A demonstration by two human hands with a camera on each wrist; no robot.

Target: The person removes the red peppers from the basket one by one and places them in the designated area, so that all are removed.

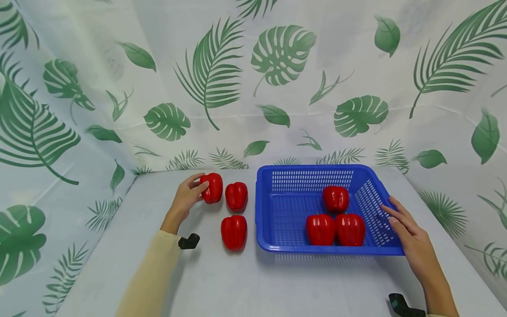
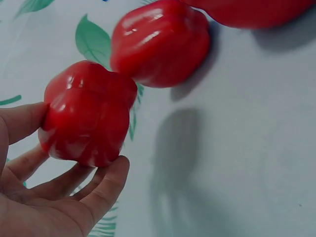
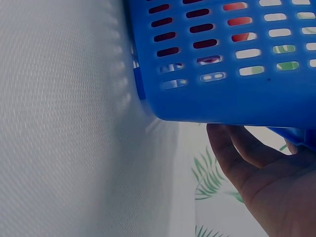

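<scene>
My left hand pinches a red bell pepper between thumb and fingers. The left wrist view shows this bell pepper held off the table, its shadow lying apart from it. Beside it stands a second bell pepper, and a third bell pepper is closer to the front. My right hand holds the right rim of a blue perforated basket. From the right wrist view, the fingers lie against the basket's outer side. Several red bell peppers rest in the basket's right half.
A white table carries everything. Leaf-printed cloth hangs behind and along both sides of it. A black wrist mount sticks out from the left sleeve, and another black mount is by the right wrist.
</scene>
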